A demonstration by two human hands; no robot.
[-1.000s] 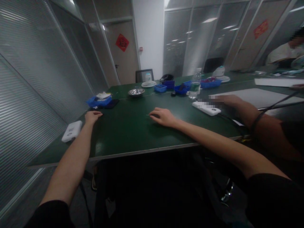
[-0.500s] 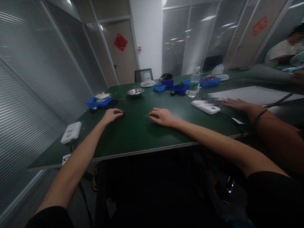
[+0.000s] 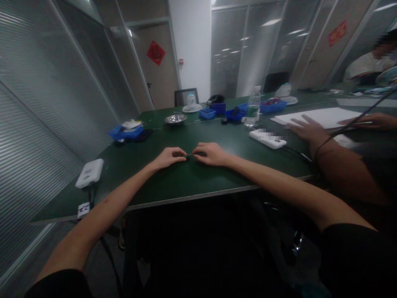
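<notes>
Over the middle of the green table (image 3: 173, 182), my left hand (image 3: 170, 158) pinches a small black piece (image 3: 187, 158) between thumb and fingertips; its exact kind is too small to make out. Close by on the right, my right hand (image 3: 212, 154) is closed in a pinch on a thin metal rod (image 3: 190, 155), whose tip points left at the black piece. The two sets of fingertips are a short gap apart. Whether the rod's tip touches the black piece I cannot tell.
A steel bowl (image 3: 175, 120) and several blue trays (image 3: 207, 113) stand further back, beside a water bottle (image 3: 252, 106). A blue tray (image 3: 125, 131) and a white device (image 3: 89, 173) lie left. Another white device (image 3: 268, 138), white paper (image 3: 322, 117) and a co-worker's hands (image 3: 305, 127) are right.
My left hand has moved right with the black piece, up to the rod's tip. My right hand has stayed almost still. The co-worker's hands have shifted at the paper.
</notes>
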